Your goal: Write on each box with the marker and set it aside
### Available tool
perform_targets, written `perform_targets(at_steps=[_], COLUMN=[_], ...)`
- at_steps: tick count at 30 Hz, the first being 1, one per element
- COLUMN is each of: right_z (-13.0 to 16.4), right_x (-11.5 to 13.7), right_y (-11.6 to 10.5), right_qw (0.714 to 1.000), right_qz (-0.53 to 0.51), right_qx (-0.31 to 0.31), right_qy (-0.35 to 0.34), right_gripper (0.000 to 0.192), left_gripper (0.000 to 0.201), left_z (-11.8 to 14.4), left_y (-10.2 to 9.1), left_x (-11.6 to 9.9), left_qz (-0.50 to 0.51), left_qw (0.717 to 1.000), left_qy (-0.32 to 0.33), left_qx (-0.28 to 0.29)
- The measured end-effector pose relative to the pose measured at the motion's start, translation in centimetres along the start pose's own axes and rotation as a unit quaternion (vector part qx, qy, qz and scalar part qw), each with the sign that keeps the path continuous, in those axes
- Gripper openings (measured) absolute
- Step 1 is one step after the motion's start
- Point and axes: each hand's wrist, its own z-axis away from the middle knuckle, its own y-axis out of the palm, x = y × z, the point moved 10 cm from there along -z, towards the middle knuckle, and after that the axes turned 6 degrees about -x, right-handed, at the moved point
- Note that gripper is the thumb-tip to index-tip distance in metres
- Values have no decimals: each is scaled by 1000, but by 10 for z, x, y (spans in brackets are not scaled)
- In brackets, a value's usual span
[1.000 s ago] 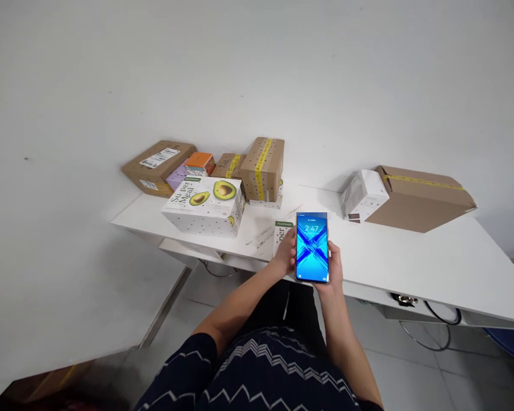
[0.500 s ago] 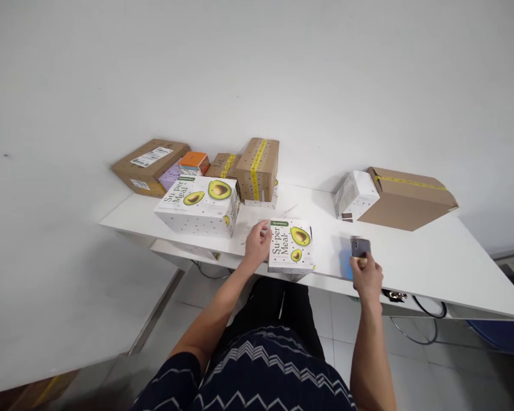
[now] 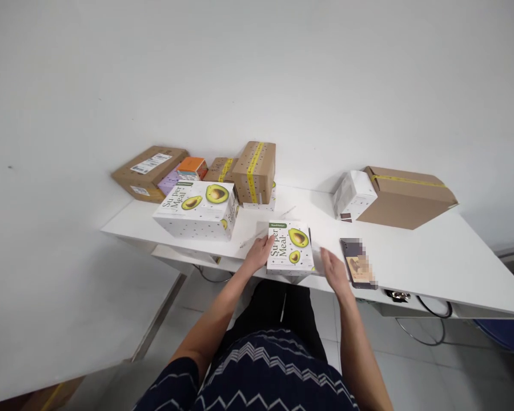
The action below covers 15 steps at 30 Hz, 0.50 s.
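Observation:
A small white Su·per Meal box with avocado pictures lies near the table's front edge. My left hand is against its left side, fingers stretched along the edge; part of them is hidden. To the right of the box my right hand holds nothing; its fingers are extended and a little blurred, with a gap between them and the box. Just beyond that hand a dark phone lies flat on the table, its screen partly pixelated. A thin dark pen-like item shows along the box's right edge.
A larger Su·per Meal box stands at left. Behind it are brown cartons, an orange box and a purple box. At the right back, a white box leans by a large carton. The white table meets the wall.
My right hand has let go of the phone, which now lies on the table, and moved left toward the small box. My left hand has come against the box's left side.

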Motion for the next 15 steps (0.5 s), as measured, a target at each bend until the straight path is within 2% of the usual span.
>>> perform_targets(at_steps=[1,2,4,8,12,15], right_z=[6,11,16,12,8,16], right_x=[12,24,37,41,44,68], right_y=[17,26,33,27,17,-6], right_qw=[997,993,987,979,983,990], right_qz=[-56,-97,-154,-205,-181,-103], right_qx=[50,60,43,-1,1,-64], right_qy=[4,2,3,1,3,-72], right_gripper=[52,48,44,43,49,51], left_gripper=[45,44,44,54,81,84], left_z=[0,1,4,16,20,13], left_y=[0,0,-1,-4,-2,2], left_x=[1,2,2,-4,-17,-26], left_qz=[0,10,60,200,249,260], left_qw=[1000,1000,998,979,963,957], left_qy=[-3,-5,-6,-28,-77,-115], left_qx=[-8,-13,-15,20,73,67])
